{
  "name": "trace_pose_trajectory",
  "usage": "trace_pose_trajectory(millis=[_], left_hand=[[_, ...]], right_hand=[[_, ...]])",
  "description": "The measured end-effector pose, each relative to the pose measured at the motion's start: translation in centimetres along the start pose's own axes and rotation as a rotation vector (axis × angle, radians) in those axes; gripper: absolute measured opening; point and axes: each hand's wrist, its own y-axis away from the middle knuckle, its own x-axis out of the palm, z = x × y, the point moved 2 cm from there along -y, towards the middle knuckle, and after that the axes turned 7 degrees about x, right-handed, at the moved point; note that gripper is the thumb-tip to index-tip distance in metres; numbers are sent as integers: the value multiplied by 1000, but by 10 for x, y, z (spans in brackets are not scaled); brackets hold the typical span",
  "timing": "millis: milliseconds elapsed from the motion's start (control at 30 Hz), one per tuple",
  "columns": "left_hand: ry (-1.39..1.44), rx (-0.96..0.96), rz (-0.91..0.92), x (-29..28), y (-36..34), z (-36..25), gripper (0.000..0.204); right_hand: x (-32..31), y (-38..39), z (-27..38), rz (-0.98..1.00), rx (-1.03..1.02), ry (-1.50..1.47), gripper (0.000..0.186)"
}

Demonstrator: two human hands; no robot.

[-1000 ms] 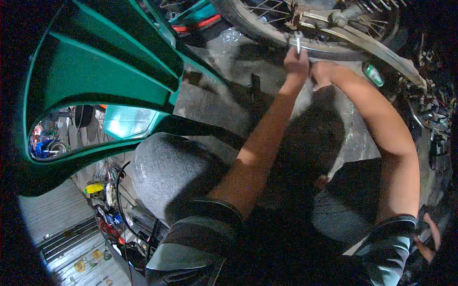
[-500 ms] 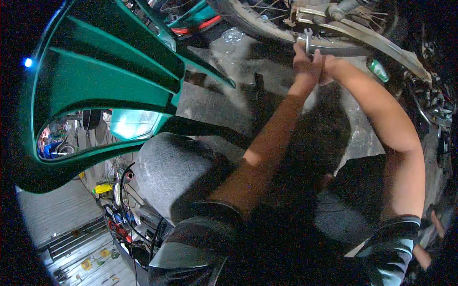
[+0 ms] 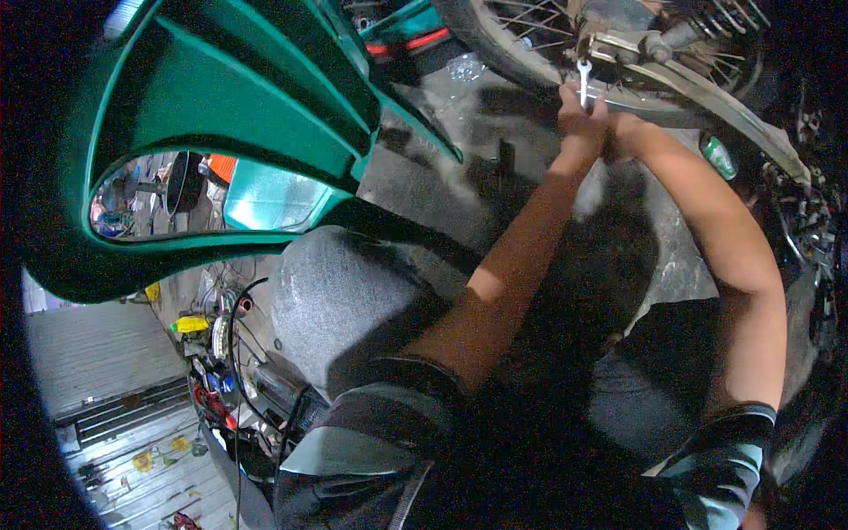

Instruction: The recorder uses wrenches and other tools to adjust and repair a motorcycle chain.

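My left hand is closed around a silver open-end wrench, its jaw raised just below the axle area of a spoked motorcycle wheel; whether the jaw touches anything there is unclear. My right hand is bent in close beside the left, with its fingers hidden behind it. Over both hands runs a dull metal swingarm, with a coil-spring shock above it. A green can lies to the right of my hands.
A large green plastic fairing stands at my left, with turquoise, red-edged parts behind it. My grey-clad knee is below it. Cables, a yellow bottle and mixed parts crowd the lower left; dark mechanical parts line the right.
The wrench in my left hand has moved up toward the axle area, and my right hand has shifted along with it. The whole view has shifted a little.
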Motion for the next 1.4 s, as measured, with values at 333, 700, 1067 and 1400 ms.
trace_pose_trajectory(millis=[333,700,1067,1400], left_hand=[[-215,131,40,7,0,2,22],[-132,175,-17,2,2,3,14],[75,143,23,-15,2,-24,26],[228,120,-41,-12,6,-33,27]], right_hand=[[-15,28,20,62,-4,262,40],[-31,58,32,40,63,288,18],[-48,65,42,-48,-45,324,29],[-45,63,34,173,29,295,39]])
